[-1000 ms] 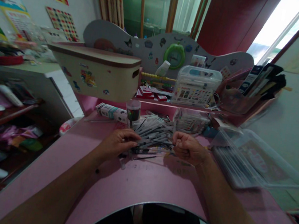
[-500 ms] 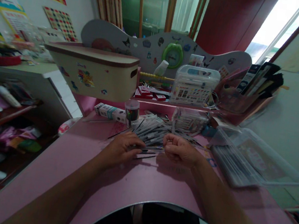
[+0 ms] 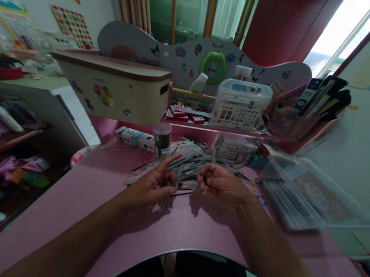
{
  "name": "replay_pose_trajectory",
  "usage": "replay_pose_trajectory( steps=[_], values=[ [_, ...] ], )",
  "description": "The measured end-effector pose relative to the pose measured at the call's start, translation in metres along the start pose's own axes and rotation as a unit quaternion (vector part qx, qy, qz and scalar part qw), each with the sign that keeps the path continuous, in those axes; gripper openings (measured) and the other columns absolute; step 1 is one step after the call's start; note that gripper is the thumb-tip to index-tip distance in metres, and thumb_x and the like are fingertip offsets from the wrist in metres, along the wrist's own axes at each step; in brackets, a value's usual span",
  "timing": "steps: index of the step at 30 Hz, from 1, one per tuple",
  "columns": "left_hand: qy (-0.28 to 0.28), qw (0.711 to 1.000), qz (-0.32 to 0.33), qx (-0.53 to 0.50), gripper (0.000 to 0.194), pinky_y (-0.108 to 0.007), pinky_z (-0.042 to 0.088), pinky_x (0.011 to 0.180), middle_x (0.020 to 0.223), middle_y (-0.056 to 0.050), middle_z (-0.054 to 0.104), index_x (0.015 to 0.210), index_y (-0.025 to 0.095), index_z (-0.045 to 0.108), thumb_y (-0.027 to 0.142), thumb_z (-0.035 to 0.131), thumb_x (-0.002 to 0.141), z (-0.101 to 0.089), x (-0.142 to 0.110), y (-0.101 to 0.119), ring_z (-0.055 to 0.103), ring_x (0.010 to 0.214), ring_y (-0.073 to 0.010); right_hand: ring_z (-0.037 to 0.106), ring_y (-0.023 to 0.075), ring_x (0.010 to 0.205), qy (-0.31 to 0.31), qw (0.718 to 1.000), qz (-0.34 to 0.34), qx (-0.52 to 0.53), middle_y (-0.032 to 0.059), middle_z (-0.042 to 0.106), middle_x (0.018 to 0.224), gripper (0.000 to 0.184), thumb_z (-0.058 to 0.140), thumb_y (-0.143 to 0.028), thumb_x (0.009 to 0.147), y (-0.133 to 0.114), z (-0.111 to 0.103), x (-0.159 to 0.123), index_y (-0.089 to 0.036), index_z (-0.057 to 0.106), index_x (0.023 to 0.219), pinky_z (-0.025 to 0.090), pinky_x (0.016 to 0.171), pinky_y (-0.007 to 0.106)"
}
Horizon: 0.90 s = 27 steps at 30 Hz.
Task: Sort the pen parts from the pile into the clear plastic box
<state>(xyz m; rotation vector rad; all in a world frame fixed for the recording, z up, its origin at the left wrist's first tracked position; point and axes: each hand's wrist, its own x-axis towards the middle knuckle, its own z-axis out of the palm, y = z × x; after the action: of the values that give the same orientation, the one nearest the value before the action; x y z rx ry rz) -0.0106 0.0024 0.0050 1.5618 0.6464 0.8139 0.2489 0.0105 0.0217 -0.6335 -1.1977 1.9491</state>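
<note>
My left hand (image 3: 153, 186) is over the pink desk with the index finger stretched out. Between its thumb and other fingers is a slim translucent grey pen (image 3: 164, 205), tilted and slightly blurred. Opposite it, my right hand (image 3: 221, 184) is closed in a pinch, palm side inward. A small dark thing (image 3: 205, 180) shows at its fingertips, too small to name. Just beyond both hands lies a loose pile of slim grey and whitish pens (image 3: 191, 159). Several pens (image 3: 187, 185) and a thin dark stick (image 3: 181, 194) rest on the desk between the hands.
Behind the pile stand a clear round tub (image 3: 162, 136), a long printed box (image 3: 136, 138) and a clear case (image 3: 236, 148). To the right, an open clear plastic box (image 3: 333, 224) holds a dark bundle. A shelf above carries a cream bin (image 3: 115, 97) and a handled case (image 3: 240, 107).
My left hand has lifted slightly and raised its index finger, with a slim pen now tilted in its grip. My right hand has turned a little, bringing a small dark thing into sight at its fingertips.
</note>
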Motion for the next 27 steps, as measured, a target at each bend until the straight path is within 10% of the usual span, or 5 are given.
replay_pose_trajectory(
  steps=[10,15,21,27],
  values=[
    [-0.029,0.999,-0.044,0.013,0.057,-0.022,0.044,0.060,0.084,0.003,0.052,0.145,0.025,0.042,0.027,0.062,0.092,0.003,0.000,0.005,0.055,0.069,-0.0104,0.063,0.0098,0.054,0.074,0.996,-0.006,-0.058,-0.0012,0.066,0.070,0.033,0.080,-0.041,0.077,0.009,0.007,0.006,-0.016,0.060,0.088,0.050,0.050,0.020],
    [-0.041,0.997,-0.068,-0.016,0.063,-0.027,0.047,0.065,0.081,0.004,0.053,0.146,0.026,0.035,0.026,0.063,0.089,0.008,-0.002,0.005,0.058,0.069,-0.0122,0.054,0.0074,0.048,0.143,0.977,-0.057,-0.148,-0.0061,0.058,0.061,0.020,0.075,-0.031,0.076,0.014,0.018,0.009,-0.017,0.066,0.088,0.046,0.048,0.020],
    [-0.038,0.994,-0.094,0.049,0.021,-0.026,0.048,0.066,0.090,-0.001,0.060,0.103,0.017,0.062,0.026,0.064,0.084,0.012,0.000,0.013,0.059,0.073,-0.0131,0.060,0.0107,0.057,0.160,0.966,-0.062,-0.195,-0.0028,0.064,0.066,0.018,0.070,-0.026,0.076,0.013,0.024,0.008,-0.018,0.069,0.092,0.049,0.055,0.023],
    [-0.069,0.990,-0.099,0.079,0.036,-0.021,0.039,0.052,0.081,-0.001,0.065,0.119,0.015,0.067,0.032,0.058,0.088,0.011,0.001,0.020,0.050,0.056,-0.0095,0.062,0.0110,0.060,0.138,0.959,-0.092,-0.229,-0.0016,0.065,0.070,0.016,0.067,-0.025,0.080,0.013,0.024,0.005,-0.017,0.069,0.094,0.050,0.058,0.024]
  ],
)
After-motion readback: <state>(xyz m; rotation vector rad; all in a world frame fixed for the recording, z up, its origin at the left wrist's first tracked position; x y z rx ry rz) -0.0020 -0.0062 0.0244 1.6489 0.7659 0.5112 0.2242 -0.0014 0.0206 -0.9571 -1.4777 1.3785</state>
